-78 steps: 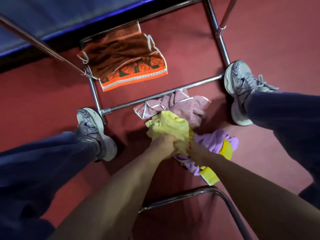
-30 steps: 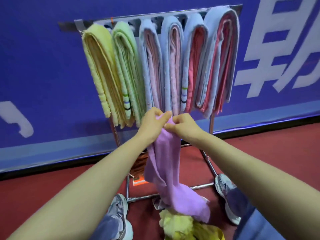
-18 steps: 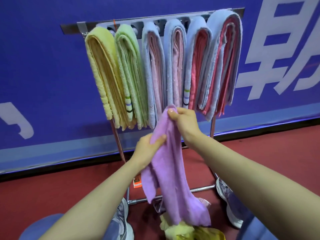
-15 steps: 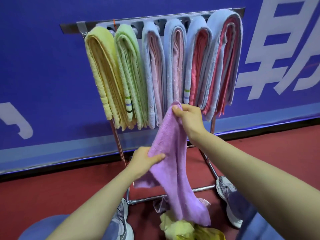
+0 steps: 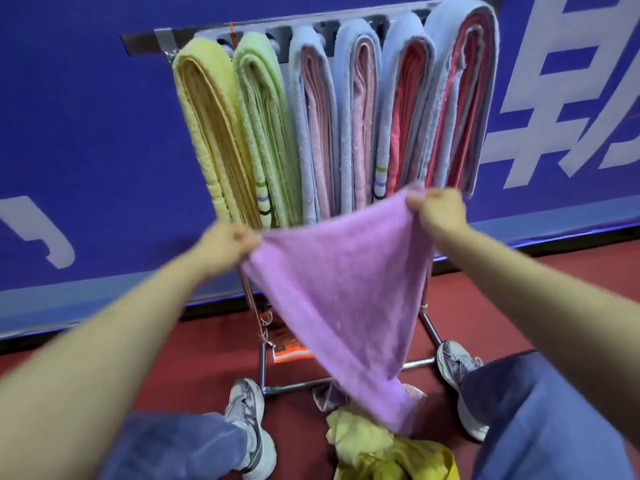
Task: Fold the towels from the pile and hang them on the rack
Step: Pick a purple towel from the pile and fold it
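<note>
A purple towel hangs spread between my hands in front of the rack. My left hand pinches its left top corner. My right hand pinches the right top corner, a little higher. The towel's lower end tapers down to the pile of yellow towels on the floor. Behind it stands the metal rack, with several folded towels draped over its bars: yellow, green, light blue with pink and blue with red.
A blue banner wall with white characters runs behind the rack. An orange patterned towel lies on the red floor inside the rack's base frame. My shoes stand either side of the pile.
I lifted the purple towel from the floor pile and stood up. My left hand slid down its edge and out to the left, so the towel now hangs spread wide.
</note>
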`<state>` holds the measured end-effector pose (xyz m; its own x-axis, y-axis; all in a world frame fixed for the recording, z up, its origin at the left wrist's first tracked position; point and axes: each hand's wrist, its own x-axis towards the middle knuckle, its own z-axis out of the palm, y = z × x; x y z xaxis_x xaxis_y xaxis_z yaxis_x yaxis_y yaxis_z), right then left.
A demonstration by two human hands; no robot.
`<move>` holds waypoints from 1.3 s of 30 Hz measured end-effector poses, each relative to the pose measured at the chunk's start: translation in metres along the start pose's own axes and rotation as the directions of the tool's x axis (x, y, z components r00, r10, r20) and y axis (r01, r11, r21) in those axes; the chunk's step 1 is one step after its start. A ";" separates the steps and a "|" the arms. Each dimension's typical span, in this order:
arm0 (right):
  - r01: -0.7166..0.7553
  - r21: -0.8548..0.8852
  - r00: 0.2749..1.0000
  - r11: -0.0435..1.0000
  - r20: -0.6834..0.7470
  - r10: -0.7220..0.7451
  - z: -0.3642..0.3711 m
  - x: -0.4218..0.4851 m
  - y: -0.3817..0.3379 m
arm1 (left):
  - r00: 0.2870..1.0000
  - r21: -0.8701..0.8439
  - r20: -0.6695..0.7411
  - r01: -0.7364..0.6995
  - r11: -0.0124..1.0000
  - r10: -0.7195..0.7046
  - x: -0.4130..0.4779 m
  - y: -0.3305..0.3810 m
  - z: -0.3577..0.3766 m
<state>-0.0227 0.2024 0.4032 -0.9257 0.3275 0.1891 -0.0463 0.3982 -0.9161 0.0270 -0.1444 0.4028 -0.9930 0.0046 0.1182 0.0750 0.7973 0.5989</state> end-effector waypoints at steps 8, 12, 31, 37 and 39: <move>0.342 -0.299 0.933 0.891 -0.007 -0.361 -0.010 0.010 -0.020 | 0.972 0.451 -0.158 -0.087 0.888 0.176 -0.002 0.032 -0.022; 0.187 -0.477 0.977 0.859 0.184 -0.110 0.007 -0.015 0.054 | 0.997 0.565 0.031 0.045 0.824 -0.076 -0.033 -0.020 0.018; -0.301 -0.280 0.870 0.912 0.310 0.382 0.096 -0.023 0.160 | 0.831 -0.289 0.398 0.517 0.806 -0.390 -0.010 -0.067 0.156; -0.162 -0.386 0.716 0.908 0.588 0.378 0.152 -0.041 0.206 | 0.681 -0.292 0.571 0.691 0.662 -0.459 0.012 -0.079 0.222; -0.041 -0.359 0.680 0.933 0.673 0.289 0.159 -0.045 0.208 | 0.657 -0.362 0.596 0.733 0.576 -0.462 0.016 -0.079 0.232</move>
<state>-0.0508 0.1343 0.1480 -0.8960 -0.2389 -0.3742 0.1297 0.6652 -0.7353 -0.0165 -0.0671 0.1737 -0.7416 -0.0055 -0.6709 -0.6515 0.2444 0.7182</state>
